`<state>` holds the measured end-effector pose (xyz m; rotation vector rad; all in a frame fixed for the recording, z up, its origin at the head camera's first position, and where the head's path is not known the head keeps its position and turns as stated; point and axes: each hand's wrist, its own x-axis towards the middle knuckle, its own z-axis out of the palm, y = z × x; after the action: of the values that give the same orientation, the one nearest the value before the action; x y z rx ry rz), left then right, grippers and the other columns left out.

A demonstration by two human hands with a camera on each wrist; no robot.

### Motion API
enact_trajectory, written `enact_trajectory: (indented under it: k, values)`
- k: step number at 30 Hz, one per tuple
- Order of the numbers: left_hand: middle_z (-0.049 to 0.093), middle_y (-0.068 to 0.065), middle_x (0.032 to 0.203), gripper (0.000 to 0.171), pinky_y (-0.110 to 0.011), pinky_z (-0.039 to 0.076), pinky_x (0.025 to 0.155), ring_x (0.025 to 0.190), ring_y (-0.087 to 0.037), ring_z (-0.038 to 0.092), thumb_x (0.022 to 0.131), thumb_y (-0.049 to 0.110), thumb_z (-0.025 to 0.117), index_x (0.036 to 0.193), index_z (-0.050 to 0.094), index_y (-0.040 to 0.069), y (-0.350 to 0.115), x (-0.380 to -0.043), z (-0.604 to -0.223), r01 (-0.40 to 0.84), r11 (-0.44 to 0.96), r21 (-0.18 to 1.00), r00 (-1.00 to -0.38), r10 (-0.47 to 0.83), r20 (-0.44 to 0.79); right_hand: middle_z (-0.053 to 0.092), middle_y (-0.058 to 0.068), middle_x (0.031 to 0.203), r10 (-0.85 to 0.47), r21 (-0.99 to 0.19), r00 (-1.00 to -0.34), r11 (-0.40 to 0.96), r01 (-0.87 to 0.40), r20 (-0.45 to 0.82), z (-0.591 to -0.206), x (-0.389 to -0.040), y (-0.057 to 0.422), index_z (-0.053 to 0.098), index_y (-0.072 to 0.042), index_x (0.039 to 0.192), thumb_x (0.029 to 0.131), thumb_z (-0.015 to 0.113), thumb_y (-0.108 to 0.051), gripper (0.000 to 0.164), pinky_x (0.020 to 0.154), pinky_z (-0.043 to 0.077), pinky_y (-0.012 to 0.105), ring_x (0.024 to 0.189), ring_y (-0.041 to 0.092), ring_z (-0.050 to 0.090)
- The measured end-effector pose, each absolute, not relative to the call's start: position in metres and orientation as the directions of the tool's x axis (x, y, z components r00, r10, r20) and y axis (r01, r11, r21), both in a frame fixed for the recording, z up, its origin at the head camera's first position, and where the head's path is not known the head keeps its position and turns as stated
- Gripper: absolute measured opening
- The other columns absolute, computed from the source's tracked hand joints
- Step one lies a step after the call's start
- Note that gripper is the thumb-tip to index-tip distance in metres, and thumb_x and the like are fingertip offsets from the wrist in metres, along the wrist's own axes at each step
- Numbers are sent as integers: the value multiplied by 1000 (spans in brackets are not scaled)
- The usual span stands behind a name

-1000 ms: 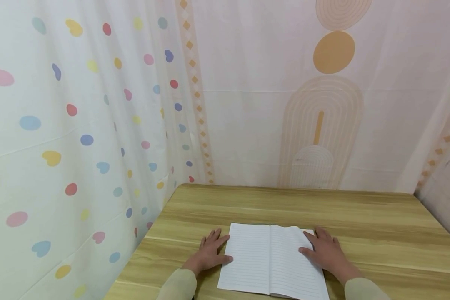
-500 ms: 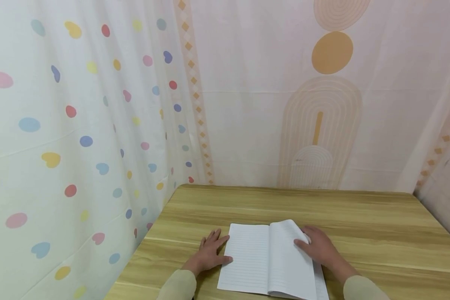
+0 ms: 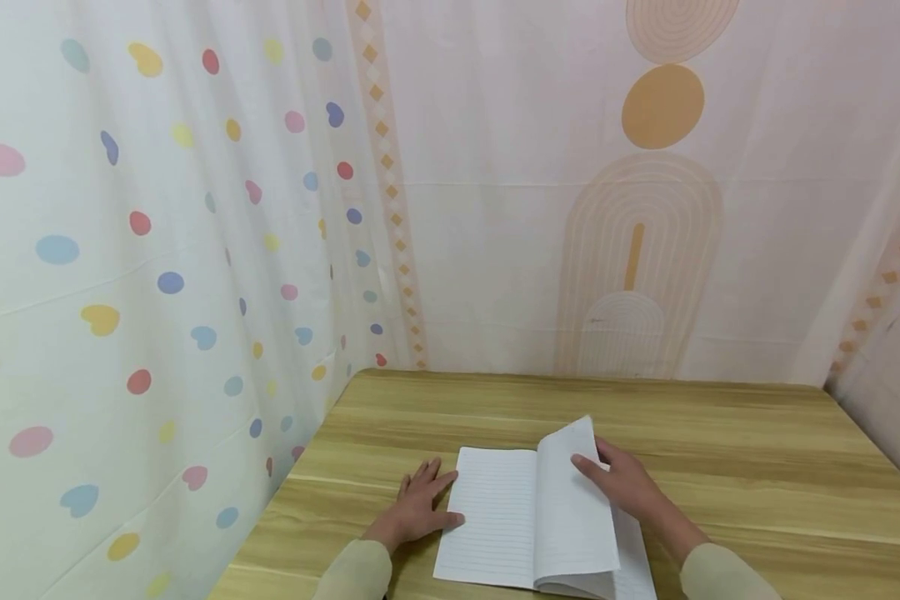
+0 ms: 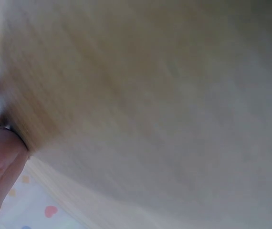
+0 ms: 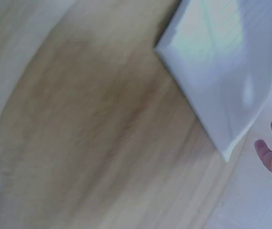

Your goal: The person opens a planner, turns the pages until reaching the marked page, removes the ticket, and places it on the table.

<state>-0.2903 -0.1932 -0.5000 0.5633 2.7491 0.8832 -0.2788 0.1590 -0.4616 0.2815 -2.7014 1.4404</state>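
My right hand (image 3: pixel 627 483) pinches a lifted leaf (image 3: pixel 573 521) of the white lined-paper notebook (image 3: pixel 487 517) on the yellow-brown wood-grain table (image 3: pixel 727 433); my left hand (image 3: pixel 418 505) lies spread at the notebook's left edge. Likely light and floppy, the leaf suits an outer-edge hold.

Soft even light, blurry wrist views

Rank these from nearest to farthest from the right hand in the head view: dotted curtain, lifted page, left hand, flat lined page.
1. Lifted page: pinched by the right hand.
2. Flat lined page: just left of it.
3. Left hand: at that page's outer edge.
4. Dotted curtain: hanging at far left.
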Motion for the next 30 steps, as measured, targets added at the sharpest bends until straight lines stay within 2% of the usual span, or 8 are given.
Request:
enact_trajectory:
  k: [3, 9, 13, 19, 21, 25, 30]
  values:
    - [15, -31, 159, 74, -67, 0, 113, 147, -49, 7, 90, 40, 70, 149, 43, 3, -194, -291, -501, 292, 743, 602, -908, 413, -70, 63, 19, 129, -127, -834, -982, 519, -187, 141, -459, -279, 155, 53, -1, 141, 99, 60, -37, 56, 100, 46, 51, 121, 35, 57]
    - [15, -31, 159, 71, -67, -1, 113, 147, -49, 6, 90, 36, 71, 148, 45, 4, -193, -292, -502, 288, 737, 611, -909, 410, -67, 52, 23, 142, -149, -877, -980, 441, -188, 135, -450, -276, 148, 42, 3, 148, 102, 55, -38, 63, 106, 42, 51, 131, 37, 50]
    - [16, -30, 159, 70, -67, -1, 113, 147, -49, 6, 90, 35, 71, 148, 45, 5, -194, -292, -503, 282, 737, 615, -911, 406, -69, 51, 22, 144, -162, -896, -972, 384, -222, 171, -447, -276, 142, 44, 2, 147, 105, 49, -35, 56, 109, 37, 52, 133, 37, 47]
    - [16, -31, 159, 70, -67, 0, 114, 147, -49, 7, 91, 34, 70, 148, 45, 3, -194, -291, -501, 289, 732, 617, -910, 410, -60, 59, 23, 133, -207, -918, -950, 272, -287, 236, -449, -276, 131, 46, 5, 144, 108, 42, -19, 44, 107, 38, 53, 125, 39, 55]
    - [17, -31, 159, 69, -67, 0, 114, 147, -49, 7, 91, 35, 69, 147, 45, 3, -194, -292, -502, 291, 730, 619, -911, 409, -54, 60, 20, 132, -215, -908, -945, 288, -304, 248, -451, -275, 126, 47, 3, 144, 107, 44, -18, 43, 106, 40, 52, 125, 37, 55]
    - [17, -30, 159, 64, -65, -1, 114, 147, -48, 7, 95, 38, 62, 147, 46, 4, -193, -293, -502, 274, 732, 624, -917, 394, -59, 62, 16, 132, -273, -829, -923, 421, -368, 271, -456, -272, 117, 48, -2, 145, 104, 53, -26, 48, 104, 42, 53, 125, 34, 56]
    - [19, -28, 159, 53, -66, -2, 114, 147, -48, 8, 107, 39, 38, 145, 49, 4, -190, -295, -504, 244, 727, 641, -932, 359, -52, 58, 19, 136, -433, -654, -857, 567, -500, 279, -466, -265, 111, 49, -4, 145, 100, 58, -38, 57, 105, 39, 57, 129, 40, 51]
